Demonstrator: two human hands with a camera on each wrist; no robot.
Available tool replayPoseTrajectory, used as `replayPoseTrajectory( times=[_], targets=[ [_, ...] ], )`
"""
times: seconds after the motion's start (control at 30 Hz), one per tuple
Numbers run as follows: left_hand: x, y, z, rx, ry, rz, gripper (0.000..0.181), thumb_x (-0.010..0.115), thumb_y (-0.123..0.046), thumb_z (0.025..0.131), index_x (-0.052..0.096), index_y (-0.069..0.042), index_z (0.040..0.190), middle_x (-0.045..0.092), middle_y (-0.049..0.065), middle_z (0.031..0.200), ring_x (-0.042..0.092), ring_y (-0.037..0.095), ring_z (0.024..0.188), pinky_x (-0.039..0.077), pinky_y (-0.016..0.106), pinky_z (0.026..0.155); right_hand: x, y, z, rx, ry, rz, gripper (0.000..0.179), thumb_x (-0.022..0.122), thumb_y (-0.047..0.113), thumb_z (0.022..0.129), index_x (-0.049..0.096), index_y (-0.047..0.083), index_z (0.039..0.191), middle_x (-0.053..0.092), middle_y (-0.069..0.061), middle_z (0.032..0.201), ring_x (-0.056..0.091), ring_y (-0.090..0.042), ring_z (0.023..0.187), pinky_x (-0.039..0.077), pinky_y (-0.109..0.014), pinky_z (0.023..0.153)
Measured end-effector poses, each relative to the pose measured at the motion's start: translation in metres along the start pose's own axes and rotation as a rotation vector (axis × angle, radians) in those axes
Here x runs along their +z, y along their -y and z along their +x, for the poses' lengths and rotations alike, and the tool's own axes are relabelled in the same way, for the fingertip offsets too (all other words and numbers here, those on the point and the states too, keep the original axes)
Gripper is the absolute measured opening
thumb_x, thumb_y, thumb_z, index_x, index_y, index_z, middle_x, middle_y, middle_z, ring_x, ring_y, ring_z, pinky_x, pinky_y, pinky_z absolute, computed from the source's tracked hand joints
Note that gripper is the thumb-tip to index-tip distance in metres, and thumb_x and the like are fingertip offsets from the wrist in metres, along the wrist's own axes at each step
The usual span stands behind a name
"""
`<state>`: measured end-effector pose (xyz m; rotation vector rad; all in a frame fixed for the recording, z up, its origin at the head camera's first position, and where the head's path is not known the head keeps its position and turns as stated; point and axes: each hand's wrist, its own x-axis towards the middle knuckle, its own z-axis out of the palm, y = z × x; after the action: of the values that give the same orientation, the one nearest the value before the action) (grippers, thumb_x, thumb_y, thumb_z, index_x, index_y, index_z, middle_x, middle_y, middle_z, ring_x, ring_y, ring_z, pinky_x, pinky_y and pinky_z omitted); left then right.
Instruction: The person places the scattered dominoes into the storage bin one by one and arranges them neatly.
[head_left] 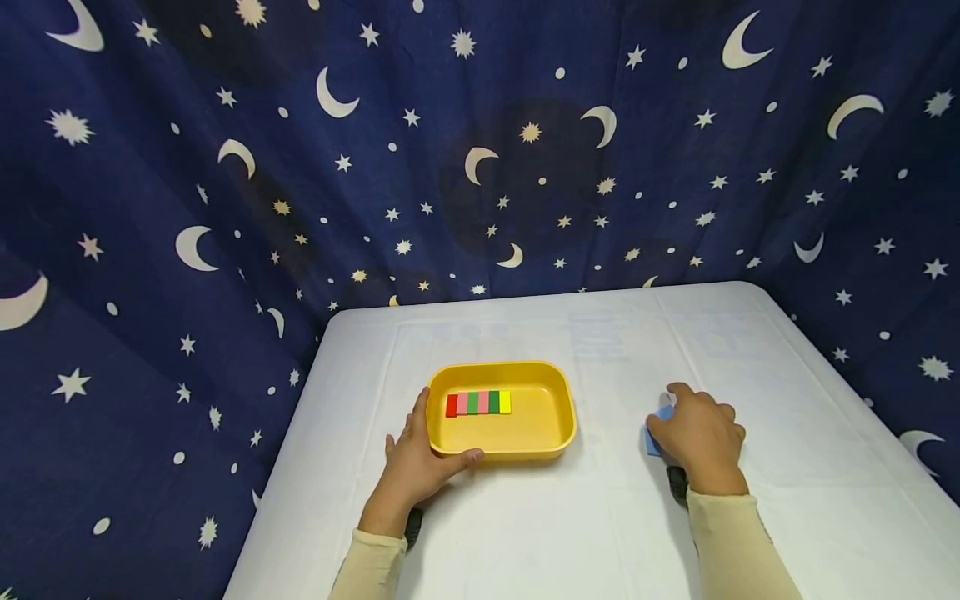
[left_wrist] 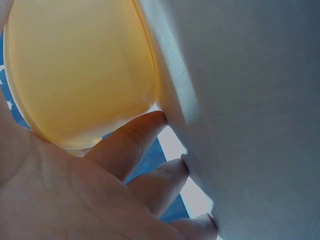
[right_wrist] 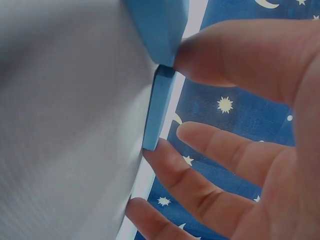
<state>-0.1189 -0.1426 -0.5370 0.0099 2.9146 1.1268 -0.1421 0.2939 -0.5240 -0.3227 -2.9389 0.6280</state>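
Note:
My left hand [head_left: 416, 467] grips the near left corner of a yellow tray [head_left: 525, 456], thumb along the front wall and index finger at the left side. Other fingers [left_wrist: 160, 185] rest on the table in the left wrist view. Inside the tray lies a row of coloured strips [head_left: 478, 402]: red, pink, green and yellow. To the tray's right, my right hand [head_left: 705, 437] holds blue flat pieces [head_left: 653, 443] at the tabletop. The right wrist view shows the thumb against one blue piece [right_wrist: 162, 30] and a fingertip at the end of another blue piece [right_wrist: 160, 107].
A white cloth [head_left: 540, 525] covers the table. Behind and to both sides hangs a dark blue curtain [head_left: 420, 92] with moons and stars. A stretch of tabletop separates the tray from the blue pieces.

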Motion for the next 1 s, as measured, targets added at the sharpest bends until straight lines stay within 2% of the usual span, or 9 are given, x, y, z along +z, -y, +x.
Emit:
replayPoseTrajectory(
  times=[0.4,0.6,0.8,1.0],
  targets=[
    [-0.002,0.000,-0.001,0.013,-0.003,-0.004,0.146,0.079,-0.089,0.062,0.004,-0.028,0.171,0.048,0.014,0.160,0.029,0.040,0.156,0.003,0.075,0.120,-0.002,0.006,0.003,-0.013,0.019,0.001,0.080,0.078,0.036,0.086,0.048,-0.003,0.150,0.061,-0.038,0.123,0.053,-0.064,0.104,0.040,-0.074,0.074],
    [-0.003,0.000,-0.001,0.013,-0.007,0.014,0.147,0.076,-0.092,0.060,0.004,-0.028,0.171,0.050,0.015,0.159,0.030,0.040,0.155,0.003,0.075,0.120,-0.002,0.017,0.007,-0.054,0.011,0.005,0.078,0.078,0.036,0.086,0.049,0.000,0.150,0.065,-0.031,0.119,0.058,-0.061,0.102,0.042,-0.073,0.074],
    [-0.003,0.000,0.000,0.014,-0.007,0.016,0.147,0.078,-0.091,0.061,0.006,-0.026,0.171,0.049,0.017,0.159,0.030,0.042,0.155,0.004,0.077,0.119,-0.005,0.032,0.011,-0.099,-0.013,-0.010,0.076,0.079,0.031,0.084,0.051,0.002,0.149,0.069,-0.023,0.115,0.061,-0.053,0.100,0.042,-0.070,0.073],
    [-0.004,0.001,0.001,0.016,-0.008,0.006,0.146,0.079,-0.089,0.061,0.006,-0.026,0.171,0.048,0.018,0.159,0.030,0.042,0.155,0.004,0.077,0.119,-0.012,0.061,0.019,-0.188,-0.054,-0.026,0.073,0.077,0.027,0.084,0.053,0.004,0.149,0.070,-0.019,0.113,0.061,-0.049,0.099,0.043,-0.070,0.075]
  ],
)
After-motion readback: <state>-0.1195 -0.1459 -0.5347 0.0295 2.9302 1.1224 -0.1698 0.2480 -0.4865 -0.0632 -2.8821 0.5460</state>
